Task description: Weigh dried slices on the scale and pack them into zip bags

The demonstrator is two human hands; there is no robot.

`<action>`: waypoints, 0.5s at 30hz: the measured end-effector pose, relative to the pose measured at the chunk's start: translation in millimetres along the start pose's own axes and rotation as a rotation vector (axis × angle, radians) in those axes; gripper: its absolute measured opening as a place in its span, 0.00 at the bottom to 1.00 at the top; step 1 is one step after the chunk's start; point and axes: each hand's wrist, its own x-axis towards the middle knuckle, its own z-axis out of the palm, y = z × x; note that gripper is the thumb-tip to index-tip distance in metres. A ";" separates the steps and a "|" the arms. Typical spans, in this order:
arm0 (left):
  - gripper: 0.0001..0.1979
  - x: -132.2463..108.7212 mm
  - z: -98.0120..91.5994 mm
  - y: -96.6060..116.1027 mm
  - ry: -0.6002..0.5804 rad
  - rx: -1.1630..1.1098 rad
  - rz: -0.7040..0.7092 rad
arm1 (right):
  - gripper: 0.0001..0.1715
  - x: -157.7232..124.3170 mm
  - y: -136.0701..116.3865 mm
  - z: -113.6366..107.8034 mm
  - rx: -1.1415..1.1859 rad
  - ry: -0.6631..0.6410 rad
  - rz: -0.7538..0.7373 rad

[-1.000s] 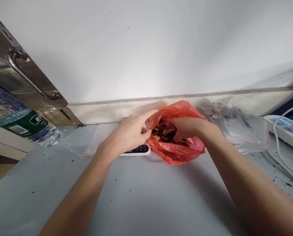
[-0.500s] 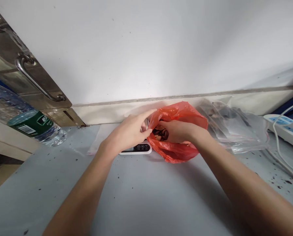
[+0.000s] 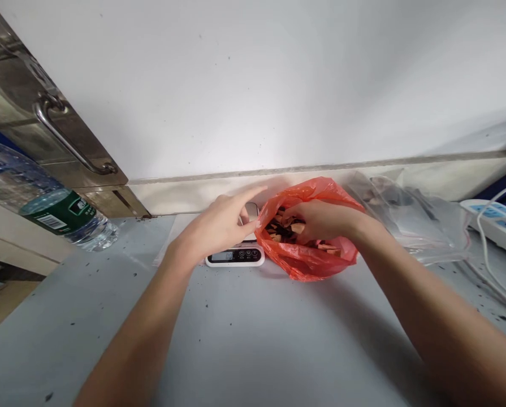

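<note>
My right hand (image 3: 314, 219) reaches into an open red plastic bag (image 3: 299, 265). Its fingers curl around some dried brown slices (image 3: 297, 228), with the fingertips partly hidden among the pieces. Dark and tan bits of the same material fill the bag. At the bag's left rim, my left hand (image 3: 223, 223) is open, index finger stretched out and thumb touching the red plastic. Beneath that hand a small white digital scale (image 3: 259, 257) shows its black front panel and lit display; much of its platform is covered by the hand.
A large water bottle (image 3: 61, 212) with a green label stands at left. Clear plastic bags (image 3: 422, 226) lie right of the red bag. Farther right are a white device (image 3: 502, 226) and a white cable (image 3: 484, 249). A wall (image 3: 253, 102) rises behind the grey tabletop (image 3: 236, 350).
My right hand has risen slightly and shifted right inside the bag, so more brown pieces show. The scale's display is less covered. My left hand stays at the rim.
</note>
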 end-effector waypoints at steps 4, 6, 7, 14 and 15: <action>0.37 -1.8 -6.9 -4.4 0.007 0.036 -0.048 | 0.34 0.5 15.8 -5.7 0.081 0.014 -0.049; 0.38 -2.6 -10.1 -5.5 0.016 0.039 -0.064 | 0.35 -2.1 20.7 -9.6 0.133 0.043 -0.107; 0.38 -3.0 -11.5 -5.5 0.020 0.039 -0.072 | 0.35 -3.7 22.3 -11.4 0.158 0.065 -0.129; 0.36 -5.4 -14.2 -4.1 0.016 0.053 -0.076 | 0.26 -3.3 27.5 -13.3 0.322 0.174 -0.196; 0.36 -5.5 -13.8 -4.3 0.013 0.048 -0.074 | 0.26 -1.6 28.1 -12.9 0.332 0.194 -0.201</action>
